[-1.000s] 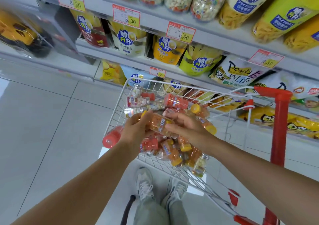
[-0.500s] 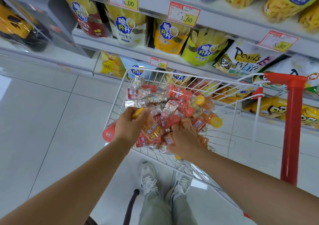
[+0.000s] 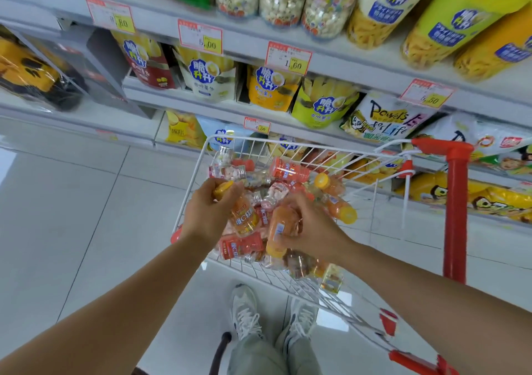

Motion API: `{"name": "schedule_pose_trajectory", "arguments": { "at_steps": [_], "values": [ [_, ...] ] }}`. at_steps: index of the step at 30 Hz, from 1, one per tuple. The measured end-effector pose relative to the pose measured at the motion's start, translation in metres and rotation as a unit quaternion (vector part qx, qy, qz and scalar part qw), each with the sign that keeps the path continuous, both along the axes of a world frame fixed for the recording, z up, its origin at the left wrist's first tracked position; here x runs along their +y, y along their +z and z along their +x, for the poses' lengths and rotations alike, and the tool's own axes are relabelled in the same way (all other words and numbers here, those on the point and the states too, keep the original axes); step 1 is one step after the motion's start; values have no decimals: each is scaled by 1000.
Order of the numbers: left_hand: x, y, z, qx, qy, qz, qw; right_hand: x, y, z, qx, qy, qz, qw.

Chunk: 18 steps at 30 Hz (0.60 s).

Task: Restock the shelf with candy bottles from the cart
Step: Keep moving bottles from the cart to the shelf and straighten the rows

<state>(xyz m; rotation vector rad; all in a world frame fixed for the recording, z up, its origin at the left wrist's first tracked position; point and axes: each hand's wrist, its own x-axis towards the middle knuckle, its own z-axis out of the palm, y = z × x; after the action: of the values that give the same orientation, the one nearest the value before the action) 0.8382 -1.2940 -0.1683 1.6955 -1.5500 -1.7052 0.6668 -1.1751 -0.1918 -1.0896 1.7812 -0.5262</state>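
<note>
One bottle per hand
Left hand (image 3: 211, 215) grips a yellow-capped orange plastic candy bottle (image 3: 244, 217); right hand (image 3: 315, 228), at 3 o'clock, a second orange bottle (image 3: 280, 223), both in the white wire cart (image 3: 288, 144). Lift straight, clear of the pile (image 3: 277, 189).

Bright, even overhead lighting; glare on the floor tiles (image 3: 72, 230); motion blur softens the shelf (image 3: 331, 55); wide-angle bowing toward the frame edges.

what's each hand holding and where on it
Left hand grips an orange bottle by its yellow cap end; right hand grips a second bottle round its body.
</note>
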Motion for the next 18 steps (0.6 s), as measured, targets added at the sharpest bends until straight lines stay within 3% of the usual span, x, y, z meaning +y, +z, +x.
{"name": "schedule_pose_trajectory", "arguments": {
  "at_steps": [3, 9, 12, 15, 18],
  "values": [
    [-12, 40, -15, 18, -3, -53, 998, -12, 49, -21, -104, -91, -27, 990],
    [-44, 152, -68, 71, 8, -160, 985, -26, 159, -73, -213, -196, -68, 955],
    [-51, 208, -96, 111, -18, -213, 970, -21, 209, -93, -324, -237, -121, 908],
    [-46, 263, -126, 173, -60, -264, 947, -15, 258, -117, -417, -246, -199, 852],
    [-36, 315, -161, 226, -100, -313, 917, -4, 311, -141, -413, -191, -261, 852]
  ]
}}
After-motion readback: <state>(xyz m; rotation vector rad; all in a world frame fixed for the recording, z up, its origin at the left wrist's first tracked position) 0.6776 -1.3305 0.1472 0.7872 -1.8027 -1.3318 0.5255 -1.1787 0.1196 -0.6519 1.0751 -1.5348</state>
